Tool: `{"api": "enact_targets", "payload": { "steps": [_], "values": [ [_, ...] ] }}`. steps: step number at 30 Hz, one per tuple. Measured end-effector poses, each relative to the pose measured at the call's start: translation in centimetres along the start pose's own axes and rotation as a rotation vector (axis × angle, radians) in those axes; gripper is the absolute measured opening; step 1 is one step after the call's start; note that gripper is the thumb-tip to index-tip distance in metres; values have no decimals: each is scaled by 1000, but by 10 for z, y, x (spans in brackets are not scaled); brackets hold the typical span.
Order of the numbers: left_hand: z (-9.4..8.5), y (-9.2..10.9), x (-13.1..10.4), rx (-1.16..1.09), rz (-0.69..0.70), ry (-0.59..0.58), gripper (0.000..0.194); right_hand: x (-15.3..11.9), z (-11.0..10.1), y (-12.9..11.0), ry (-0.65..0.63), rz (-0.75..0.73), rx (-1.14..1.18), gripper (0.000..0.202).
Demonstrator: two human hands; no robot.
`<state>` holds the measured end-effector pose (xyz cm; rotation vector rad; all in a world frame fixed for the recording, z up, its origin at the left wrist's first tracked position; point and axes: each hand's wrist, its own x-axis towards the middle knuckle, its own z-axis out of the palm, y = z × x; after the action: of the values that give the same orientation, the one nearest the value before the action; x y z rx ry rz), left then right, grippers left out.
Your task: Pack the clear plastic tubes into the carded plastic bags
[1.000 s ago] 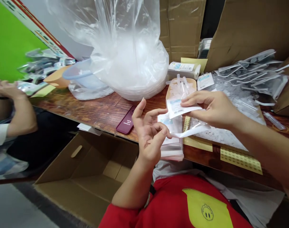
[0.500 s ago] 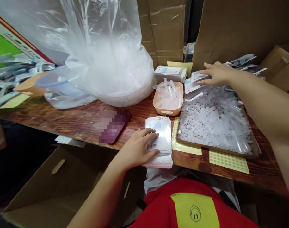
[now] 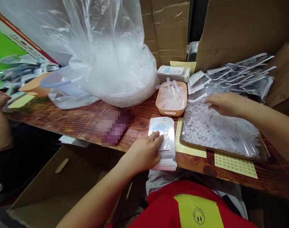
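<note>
Left hand [image 3: 144, 153] flat, fingers spread on the stack of bags [image 3: 163, 142]; right hand [image 3: 224, 104] loosely open over the tray of tubes [image 3: 220, 129].

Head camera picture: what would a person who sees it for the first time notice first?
First comes the huge clear plastic bag, standing at the back left of the wooden table. Next is the tray of small white plastic pieces on the right, where the right hand rests on the pile. Near the front edge, the left hand lies on a stack of small clear packets, behind which sits a peach tub of clear tubes.
</note>
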<state>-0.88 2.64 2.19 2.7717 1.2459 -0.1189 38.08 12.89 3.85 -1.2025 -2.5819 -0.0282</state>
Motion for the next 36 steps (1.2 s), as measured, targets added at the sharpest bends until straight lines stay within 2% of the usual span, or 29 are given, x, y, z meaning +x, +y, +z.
{"api": "enact_targets", "payload": {
  "steps": [2, 4, 8, 12, 15, 18, 22, 24, 26, 29, 32, 34, 36],
  "values": [
    [5, 2, -4, 4, 4, 59, 63, 24, -12, -16, 69, -72, -111, 31],
    [10, 2, -7, -31, 3, 150, 58, 55, -17, -39, 18, -124, -239, 40],
    [20, 2, -11, -163, 3, 339, 46, 117, 3, -70, -277, -142, -346, 40],
    [30, 0, -13, -265, -15, 441, 50, 155, 32, -63, -468, -63, -354, 40],
    [36, -4, -15, -364, -20, 459, 59, 164, 41, -51, -497, -66, -304, 35],
    [41, -7, -16, -420, -63, 505, 53, 163, 36, -44, -483, -61, -241, 29],
    [44, -6, -15, -411, -235, 650, 44, 152, 20, -40, -399, -49, -140, 28],
    [43, -5, -14, -478, -313, 684, 44, 142, 12, -40, -301, -25, -8, 30],
    [41, -5, -12, -591, -359, 692, 43, 126, 3, -46, -131, 3, 148, 31],
    [38, -3, -8, -763, -383, 711, 40, 94, -11, -76, 213, -70, 269, 25],
    [37, 2, 0, -1009, -419, 755, 39, 58, -19, -126, 523, -299, 352, 17],
    [37, 6, 6, -1196, -422, 783, 40, 36, -16, -160, 549, -413, 460, 23],
    [37, 12, 10, -1321, -405, 813, 43, 19, -5, -183, 488, -456, 557, 27]
  ]
}}
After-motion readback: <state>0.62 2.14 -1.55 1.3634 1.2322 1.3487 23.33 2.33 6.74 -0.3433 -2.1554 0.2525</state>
